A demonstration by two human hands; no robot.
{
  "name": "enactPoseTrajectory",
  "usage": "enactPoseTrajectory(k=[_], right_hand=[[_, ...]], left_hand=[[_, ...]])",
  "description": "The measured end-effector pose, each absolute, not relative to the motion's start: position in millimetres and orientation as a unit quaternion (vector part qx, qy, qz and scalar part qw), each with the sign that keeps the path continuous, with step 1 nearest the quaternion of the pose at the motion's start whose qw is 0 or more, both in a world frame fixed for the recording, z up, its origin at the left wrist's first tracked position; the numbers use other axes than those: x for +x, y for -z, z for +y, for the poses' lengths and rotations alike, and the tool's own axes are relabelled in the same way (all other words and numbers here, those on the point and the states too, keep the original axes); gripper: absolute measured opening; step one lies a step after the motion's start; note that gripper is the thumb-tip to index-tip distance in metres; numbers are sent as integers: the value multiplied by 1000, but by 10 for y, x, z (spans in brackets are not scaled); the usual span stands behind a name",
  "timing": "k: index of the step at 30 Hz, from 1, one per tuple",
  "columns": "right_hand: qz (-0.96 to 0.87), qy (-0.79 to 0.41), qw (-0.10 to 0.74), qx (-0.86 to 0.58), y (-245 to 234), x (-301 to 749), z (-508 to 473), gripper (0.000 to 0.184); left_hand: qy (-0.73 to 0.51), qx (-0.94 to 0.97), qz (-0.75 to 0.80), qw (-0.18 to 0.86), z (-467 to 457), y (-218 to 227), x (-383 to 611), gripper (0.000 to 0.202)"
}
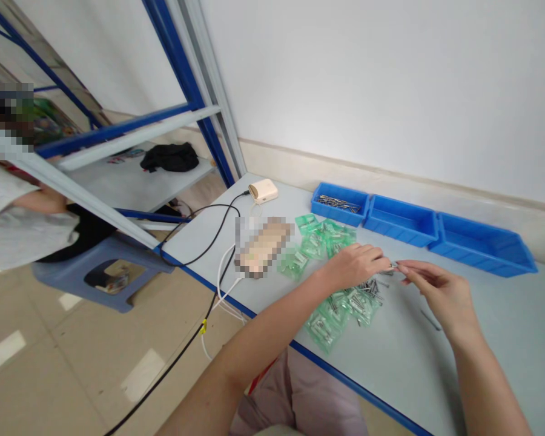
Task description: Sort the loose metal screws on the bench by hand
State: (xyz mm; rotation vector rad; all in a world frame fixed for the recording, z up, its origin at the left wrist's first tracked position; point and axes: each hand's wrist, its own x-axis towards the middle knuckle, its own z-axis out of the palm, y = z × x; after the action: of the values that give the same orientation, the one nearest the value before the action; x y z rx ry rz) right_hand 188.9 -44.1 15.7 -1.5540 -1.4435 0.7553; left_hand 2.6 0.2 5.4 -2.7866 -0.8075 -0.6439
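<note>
My left hand (358, 265) and my right hand (441, 292) meet above the table with fingertips pinched. Between them shows the end of a small shiny metal piece (393, 265), too small to tell its exact kind. Just below my left hand lies a loose pile of metal screws (371, 290). Small green-tinted plastic bags (323, 326) with metal pieces inside spread around and under the pile. One thin metal rod or screw (430, 320) rests alone on the table, beneath my right hand.
Three blue bins line the wall: the left bin (340, 209) holds long metal pieces, beside a middle bin (402, 221) and a right bin (484, 245). A blurred-out device (264, 247), cables and a cream box (264, 191) occupy the left side. Another person sits beyond the frame.
</note>
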Motion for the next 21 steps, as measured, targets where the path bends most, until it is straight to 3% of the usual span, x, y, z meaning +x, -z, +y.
enactPoseTrajectory(k=[6, 13, 21], right_hand=[[-618, -177, 375, -668, -72, 1926, -462, 34], [-586, -256, 390, -662, -108, 1904, -422, 38], [-580, -225, 382, -683, -191, 1835, -454, 44]], left_hand=[[218, -931, -285, 62, -2, -41, 45, 27], [204, -938, -268, 78, 5, -48, 11, 22], [245, -933, -254, 75, -3, -52, 0, 23]])
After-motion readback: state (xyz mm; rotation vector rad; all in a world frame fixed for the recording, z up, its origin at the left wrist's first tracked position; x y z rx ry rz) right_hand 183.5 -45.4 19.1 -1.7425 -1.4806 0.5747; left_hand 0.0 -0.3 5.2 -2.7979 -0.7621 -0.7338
